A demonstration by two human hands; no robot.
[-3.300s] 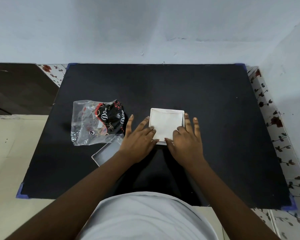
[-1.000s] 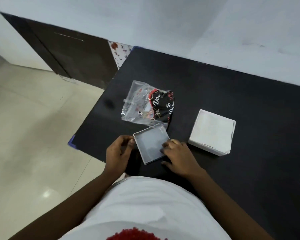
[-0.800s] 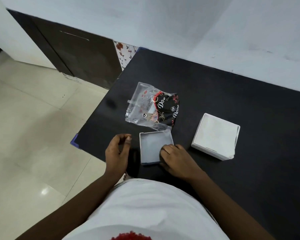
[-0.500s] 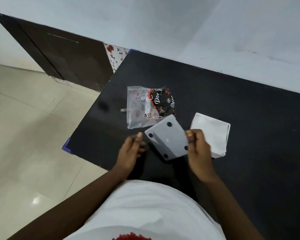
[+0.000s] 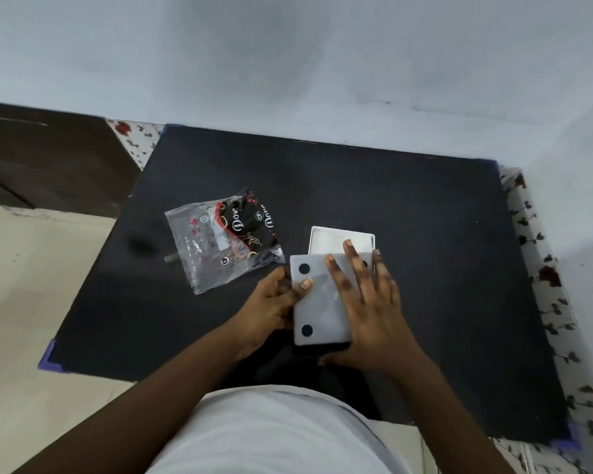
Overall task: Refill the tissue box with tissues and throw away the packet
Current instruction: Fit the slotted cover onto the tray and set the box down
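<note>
A white square tissue box (image 5: 329, 240) filled with white tissues stands on the black table (image 5: 425, 234); only its far part shows. A grey square box cover (image 5: 317, 302) with black round feet on its upper face is held tilted over the box's near side. My left hand (image 5: 271, 306) grips the cover's left edge. My right hand (image 5: 367, 302) lies flat on the cover's right half with fingers spread. A clear plastic tissue packet (image 5: 223, 239) with a black and red print lies flat to the left of the box.
A pale wall runs behind the table and along its right side. A dark wooden cabinet (image 5: 48, 159) stands at the far left. Beige floor tiles (image 5: 31, 302) lie to the left. A floral cloth (image 5: 545, 285) borders the table's right edge.
The grey cover was picked up from the table, turned feet-side up, and carried right over the white box. The view swung back toward the table's middle.
</note>
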